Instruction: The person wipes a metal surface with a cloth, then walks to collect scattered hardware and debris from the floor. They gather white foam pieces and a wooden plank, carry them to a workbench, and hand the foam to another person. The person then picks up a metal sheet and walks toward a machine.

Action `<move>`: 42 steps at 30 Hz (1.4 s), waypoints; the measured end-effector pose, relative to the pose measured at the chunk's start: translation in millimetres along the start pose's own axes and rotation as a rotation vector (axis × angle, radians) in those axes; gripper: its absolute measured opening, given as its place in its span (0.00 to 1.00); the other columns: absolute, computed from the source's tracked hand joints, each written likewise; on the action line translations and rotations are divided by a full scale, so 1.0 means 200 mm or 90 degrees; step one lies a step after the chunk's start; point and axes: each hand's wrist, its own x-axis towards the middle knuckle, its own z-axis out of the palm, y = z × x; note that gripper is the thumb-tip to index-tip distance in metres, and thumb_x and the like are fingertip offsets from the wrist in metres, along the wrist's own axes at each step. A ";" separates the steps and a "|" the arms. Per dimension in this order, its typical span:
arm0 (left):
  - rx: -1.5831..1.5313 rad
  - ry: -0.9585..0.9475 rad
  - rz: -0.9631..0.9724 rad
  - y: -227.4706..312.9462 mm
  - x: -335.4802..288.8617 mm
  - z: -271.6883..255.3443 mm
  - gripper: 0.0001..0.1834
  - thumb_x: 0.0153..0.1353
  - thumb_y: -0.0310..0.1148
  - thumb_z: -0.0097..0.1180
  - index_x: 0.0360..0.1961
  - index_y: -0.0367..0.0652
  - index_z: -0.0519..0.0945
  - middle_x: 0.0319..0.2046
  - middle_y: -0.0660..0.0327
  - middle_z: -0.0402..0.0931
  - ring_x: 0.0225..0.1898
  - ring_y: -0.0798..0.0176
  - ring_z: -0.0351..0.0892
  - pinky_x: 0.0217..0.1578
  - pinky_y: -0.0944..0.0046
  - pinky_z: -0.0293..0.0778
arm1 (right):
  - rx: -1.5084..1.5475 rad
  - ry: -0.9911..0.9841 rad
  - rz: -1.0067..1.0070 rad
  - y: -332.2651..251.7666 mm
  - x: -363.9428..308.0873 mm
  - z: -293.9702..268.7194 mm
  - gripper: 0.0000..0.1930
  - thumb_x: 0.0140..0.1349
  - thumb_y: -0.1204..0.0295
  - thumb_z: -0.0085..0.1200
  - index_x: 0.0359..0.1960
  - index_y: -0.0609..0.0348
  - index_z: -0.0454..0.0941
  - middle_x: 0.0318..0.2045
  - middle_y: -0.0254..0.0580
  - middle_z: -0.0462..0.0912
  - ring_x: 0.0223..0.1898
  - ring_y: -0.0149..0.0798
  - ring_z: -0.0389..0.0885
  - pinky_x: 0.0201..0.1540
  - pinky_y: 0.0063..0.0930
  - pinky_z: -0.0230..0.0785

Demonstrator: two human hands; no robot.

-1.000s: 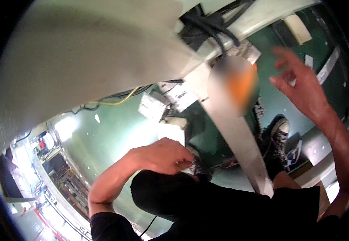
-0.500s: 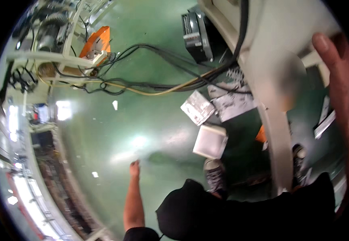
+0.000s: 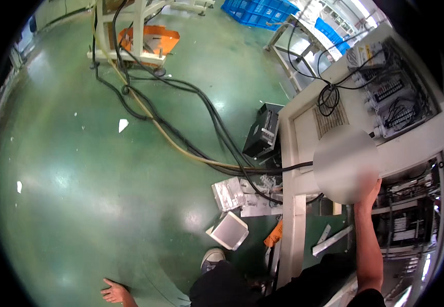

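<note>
Your left hand [image 3: 113,292], at 7 o'clock, has fingers spread, holding nothing. Your right hand [image 3: 371,195] is at the machine cabinet [image 3: 403,148], 3 o'clock; blurred fingertips: grip cannot be determined.

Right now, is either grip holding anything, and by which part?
The left grip is empty; the right grip is partly blurred, so its hold cannot be told.

Your clothes [image 3: 224,286] are black, the floor [image 3: 79,179] green, the crate [image 3: 252,11] blue, one cable [image 3: 174,147] yellow, the cabinet [image 3: 408,147] cream.
</note>
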 end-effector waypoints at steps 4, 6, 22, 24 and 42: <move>0.027 0.233 0.065 -0.02 -0.12 -0.09 0.40 0.61 0.68 0.38 0.58 0.42 0.68 0.52 0.45 0.69 0.51 0.43 0.71 0.47 0.49 0.71 | -0.057 0.139 -0.053 -0.25 0.12 0.01 0.34 0.57 0.59 0.62 0.58 0.69 0.60 0.53 0.48 0.70 0.51 0.40 0.71 0.53 0.35 0.64; 0.021 0.189 0.060 0.02 -0.16 -0.07 0.39 0.61 0.67 0.39 0.57 0.43 0.69 0.53 0.46 0.69 0.53 0.43 0.71 0.50 0.48 0.70 | -0.080 0.213 -0.073 -0.32 0.15 0.04 0.38 0.56 0.57 0.63 0.59 0.71 0.60 0.54 0.49 0.71 0.50 0.42 0.72 0.54 0.36 0.65; -0.119 0.071 0.029 0.01 -0.18 -0.13 0.39 0.64 0.62 0.36 0.65 0.42 0.59 0.62 0.47 0.57 0.63 0.42 0.57 0.59 0.45 0.59 | -0.197 0.006 0.124 -0.43 0.14 -0.12 0.43 0.55 0.52 0.60 0.66 0.50 0.48 0.61 0.41 0.60 0.60 0.45 0.62 0.56 0.50 0.62; -0.113 0.053 0.008 0.01 -0.18 -0.15 0.39 0.64 0.62 0.37 0.65 0.42 0.59 0.63 0.46 0.57 0.63 0.42 0.57 0.59 0.44 0.59 | -0.137 -0.010 0.121 -0.45 0.15 -0.02 0.40 0.55 0.52 0.61 0.65 0.48 0.53 0.61 0.40 0.60 0.61 0.45 0.62 0.57 0.51 0.61; -0.362 -0.212 -0.135 -0.08 -0.21 -0.68 0.44 0.52 0.50 0.54 0.66 0.37 0.56 0.68 0.38 0.43 0.70 0.36 0.38 0.67 0.42 0.38 | -0.436 -1.133 0.396 0.29 -1.64 1.63 0.26 0.64 0.55 0.45 0.58 0.59 0.65 0.50 0.51 0.75 0.45 0.49 0.78 0.44 0.42 0.75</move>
